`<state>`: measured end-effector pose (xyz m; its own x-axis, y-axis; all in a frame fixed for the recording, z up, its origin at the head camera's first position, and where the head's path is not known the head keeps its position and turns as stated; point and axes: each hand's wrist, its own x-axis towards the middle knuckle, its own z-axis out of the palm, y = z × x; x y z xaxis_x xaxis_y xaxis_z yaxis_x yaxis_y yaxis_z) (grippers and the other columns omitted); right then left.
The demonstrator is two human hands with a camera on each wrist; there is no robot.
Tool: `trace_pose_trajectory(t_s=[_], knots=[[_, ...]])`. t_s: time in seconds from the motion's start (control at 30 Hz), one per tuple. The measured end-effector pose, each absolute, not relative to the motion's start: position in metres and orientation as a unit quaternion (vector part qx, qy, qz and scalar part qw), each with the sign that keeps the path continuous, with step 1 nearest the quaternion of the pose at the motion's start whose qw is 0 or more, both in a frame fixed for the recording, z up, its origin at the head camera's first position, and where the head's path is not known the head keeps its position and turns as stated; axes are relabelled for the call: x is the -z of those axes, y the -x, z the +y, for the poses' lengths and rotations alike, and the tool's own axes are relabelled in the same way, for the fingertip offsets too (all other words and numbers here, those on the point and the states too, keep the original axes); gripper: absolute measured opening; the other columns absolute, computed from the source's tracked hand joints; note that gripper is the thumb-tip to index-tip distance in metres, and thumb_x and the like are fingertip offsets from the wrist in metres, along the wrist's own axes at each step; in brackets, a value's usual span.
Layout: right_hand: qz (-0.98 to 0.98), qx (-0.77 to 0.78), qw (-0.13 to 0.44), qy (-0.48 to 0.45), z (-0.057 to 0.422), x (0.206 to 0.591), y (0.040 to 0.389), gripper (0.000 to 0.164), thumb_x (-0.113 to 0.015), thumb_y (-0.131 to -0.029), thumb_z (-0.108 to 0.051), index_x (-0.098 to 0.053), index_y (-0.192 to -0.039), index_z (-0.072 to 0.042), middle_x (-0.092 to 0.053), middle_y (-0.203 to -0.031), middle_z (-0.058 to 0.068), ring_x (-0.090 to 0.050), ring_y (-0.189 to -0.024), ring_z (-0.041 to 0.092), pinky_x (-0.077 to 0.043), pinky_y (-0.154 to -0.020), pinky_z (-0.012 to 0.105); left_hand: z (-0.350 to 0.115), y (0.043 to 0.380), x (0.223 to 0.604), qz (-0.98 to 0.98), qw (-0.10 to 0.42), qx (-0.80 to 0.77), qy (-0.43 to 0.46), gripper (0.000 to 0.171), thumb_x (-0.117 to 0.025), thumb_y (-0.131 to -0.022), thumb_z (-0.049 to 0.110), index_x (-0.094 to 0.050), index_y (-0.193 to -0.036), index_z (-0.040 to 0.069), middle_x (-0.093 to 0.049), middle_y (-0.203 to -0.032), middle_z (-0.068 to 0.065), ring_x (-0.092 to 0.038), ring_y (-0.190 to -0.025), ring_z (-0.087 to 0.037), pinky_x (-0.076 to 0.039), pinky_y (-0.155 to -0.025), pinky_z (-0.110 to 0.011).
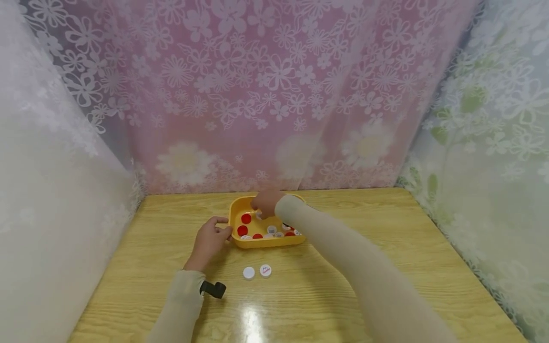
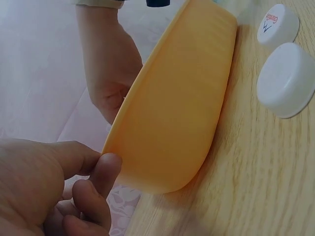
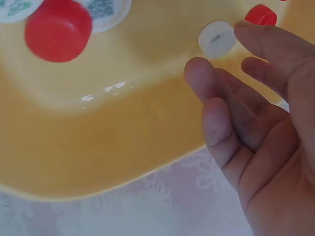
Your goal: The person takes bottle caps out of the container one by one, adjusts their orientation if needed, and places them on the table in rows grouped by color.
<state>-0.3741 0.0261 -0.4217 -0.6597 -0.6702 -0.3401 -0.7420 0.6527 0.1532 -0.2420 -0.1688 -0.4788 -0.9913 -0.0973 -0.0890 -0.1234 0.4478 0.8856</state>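
A yellow plastic tub [image 1: 266,243] stands on the table with several red and white bottle caps inside, among them a red cap [image 1: 246,218]. My left hand [image 1: 211,240] pinches the tub's left rim between thumb and finger, seen closely in the left wrist view. Inside the tub's far side, my right hand [image 1: 267,204] reaches down with loosely bent fingers. A white cap [image 3: 217,39] lies by its fingertips, with a gap between fingers and thumb in the right wrist view. In front of the tub, a plain white cap [image 1: 249,273] lies beside a printed white cap [image 1: 266,271].
The wooden table [image 1: 364,295] ends at a pink floral curtain [image 1: 266,119] behind the tub. Pale curtains hang on both sides. A black strap-like device [image 1: 213,288] sits on the left wrist. My right sleeve [image 1: 343,252] covers part of the tub's right end.
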Motion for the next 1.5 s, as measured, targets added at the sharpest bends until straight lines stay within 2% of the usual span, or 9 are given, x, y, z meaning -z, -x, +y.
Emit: trace_pose_trajectory(t_s=[0.33,0.63,0.8,0.93,1.03,1.17,1.27,1.33,1.5], knots=[[0.907,-0.155,0.130,0.370,0.025,0.435,0.380,0.016,-0.073,-0.097,-0.028,-0.070,-0.111,-0.022,-0.065,-0.090,-0.007,-0.059,-0.081,0.015,-0.053,-0.077,0.030,-0.164,0.244,0.476,0.849,0.018,-0.525,0.055,0.035,-0.066,-0.101,0.022,-0.060,-0.131,0.006,-0.075,-0.084,-0.011,-0.068,-0.082,-0.032,-0.046,-0.067,-0.030],[0.904,-0.124,0.135,0.385,0.030,0.464,0.397,0.004,-0.073,-0.097,-0.027,-0.070,-0.096,-0.024,-0.065,-0.088,-0.010,-0.057,-0.077,0.011,-0.052,-0.075,0.028,-0.164,0.246,0.477,0.845,0.018,-0.532,0.053,0.036,-0.066,-0.101,0.021,-0.060,-0.132,0.005,-0.075,-0.084,-0.010,-0.067,-0.081,-0.032,-0.045,-0.066,-0.030],[0.901,-0.095,0.121,0.405,0.040,0.461,0.400,0.004,-0.069,-0.098,-0.023,-0.066,-0.099,-0.020,-0.062,-0.084,-0.006,-0.053,-0.073,0.014,-0.048,-0.070,0.029,-0.163,0.245,0.478,0.843,0.020,-0.534,0.054,0.037,-0.066,-0.101,0.021,-0.060,-0.133,0.004,-0.075,-0.082,-0.007,-0.068,-0.083,-0.031,-0.046,-0.068,-0.030],[0.906,-0.055,0.123,0.400,0.052,0.429,0.382,0.020,-0.069,-0.098,-0.024,-0.067,-0.116,-0.014,-0.069,-0.099,-0.001,-0.059,-0.084,0.016,-0.053,-0.081,0.033,-0.162,0.244,0.478,0.843,0.016,-0.536,0.054,0.035,-0.066,-0.101,0.020,-0.060,-0.131,0.003,-0.074,-0.081,-0.007,-0.068,-0.082,-0.032,-0.046,-0.066,-0.030],[0.905,-0.034,0.104,0.411,0.063,0.403,0.362,0.031,-0.071,-0.098,-0.027,-0.067,-0.126,-0.012,-0.071,-0.114,0.001,-0.064,-0.095,0.016,-0.055,-0.090,0.035,-0.163,0.244,0.478,0.844,0.013,-0.533,0.056,0.034,-0.065,-0.101,0.019,-0.060,-0.131,0.003,-0.073,-0.081,-0.007,-0.067,-0.081,-0.031,-0.044,-0.065,-0.030],[0.894,-0.002,0.041,0.446,0.079,0.390,0.340,0.028,-0.071,-0.098,-0.028,-0.069,-0.122,-0.013,-0.071,-0.116,-0.001,-0.065,-0.099,0.015,-0.054,-0.093,0.033,-0.166,0.244,0.477,0.845,0.012,-0.531,0.062,0.033,-0.064,-0.102,0.021,-0.060,-0.130,0.005,-0.073,-0.081,-0.008,-0.065,-0.079,-0.032,-0.042,-0.062,-0.029],[0.890,0.019,0.006,0.455,0.091,0.389,0.325,0.025,-0.071,-0.098,-0.028,-0.070,-0.120,-0.015,-0.071,-0.115,-0.002,-0.065,-0.100,0.014,-0.054,-0.093,0.032,-0.168,0.243,0.477,0.843,0.016,-0.533,0.068,0.032,-0.065,-0.101,0.022,-0.060,-0.129,0.006,-0.073,-0.081,-0.008,-0.062,-0.075,-0.029,-0.040,-0.060,-0.029],[0.892,0.024,-0.007,0.451,0.098,0.390,0.314,0.030,-0.070,-0.098,-0.030,-0.069,-0.125,-0.016,-0.070,-0.118,-0.002,-0.065,-0.101,0.013,-0.055,-0.089,0.032,-0.169,0.243,0.477,0.843,0.016,-0.533,0.068,0.032,-0.065,-0.101,0.021,-0.060,-0.129,0.006,-0.073,-0.081,-0.008,-0.060,-0.073,-0.027,-0.039,-0.059,-0.029],[0.887,0.039,-0.038,0.459,0.116,0.392,0.287,0.035,-0.069,-0.098,-0.030,-0.069,-0.130,-0.017,-0.067,-0.112,-0.002,-0.062,-0.088,0.012,-0.055,-0.074,0.028,-0.170,0.241,0.478,0.844,0.012,-0.531,0.066,0.033,-0.065,-0.101,0.020,-0.060,-0.130,0.004,-0.074,-0.082,-0.008,-0.064,-0.077,-0.031,-0.041,-0.061,-0.029]])
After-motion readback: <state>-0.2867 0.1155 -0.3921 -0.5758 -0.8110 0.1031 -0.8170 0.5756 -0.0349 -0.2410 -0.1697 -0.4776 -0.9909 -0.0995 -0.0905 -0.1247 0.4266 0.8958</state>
